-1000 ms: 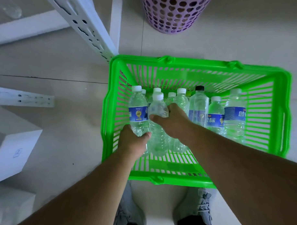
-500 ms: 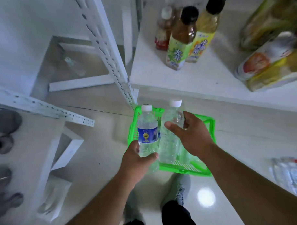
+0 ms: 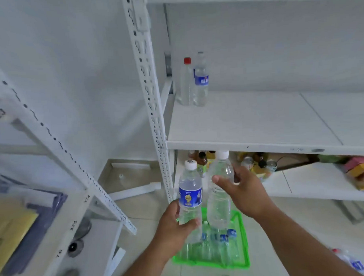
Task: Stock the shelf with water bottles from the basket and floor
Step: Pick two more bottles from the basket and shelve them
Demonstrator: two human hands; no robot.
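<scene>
Both hands loaded, mid-carry. Left hand (image 3: 176, 224) is wrapped round the lower body of a blue-label bottle (image 3: 190, 191), thumb across the front, bottle upright. Right hand (image 3: 244, 191) grips a taller plain bottle (image 3: 219, 190) from its right side, thumb on the front, fingers curled behind; also upright, white cap on. The two bottles are just beside each other, possibly touching, can't tell. Target shelf board (image 3: 248, 123) sits above and ahead of both hands; its front edge is just above the caps. Progress, judging from what's visible: early. Only two bottles stand on that board, far back in the left corner above the left hand: a red-cap bottle (image 3: 185, 82) and a blue-label one (image 3: 201, 79), touching or nearly so. Rest of the board is bare. Left to do: green basket (image 3: 243, 239) on the floor directly below the hands holds a row of bottles, count unclear through the blur, roughly half a dozen. More bottles lie on the floor (image 3: 352, 262) well off to the lower right of the right hand, at frame edge. Lower shelf beyond the hands carries tea bottles and cans, not part of this job. So: two placed, two in hand, basket plus floor stock pending. Next move likely needs a lift over the board's front edge, then setting down beside the existing pair.
</scene>
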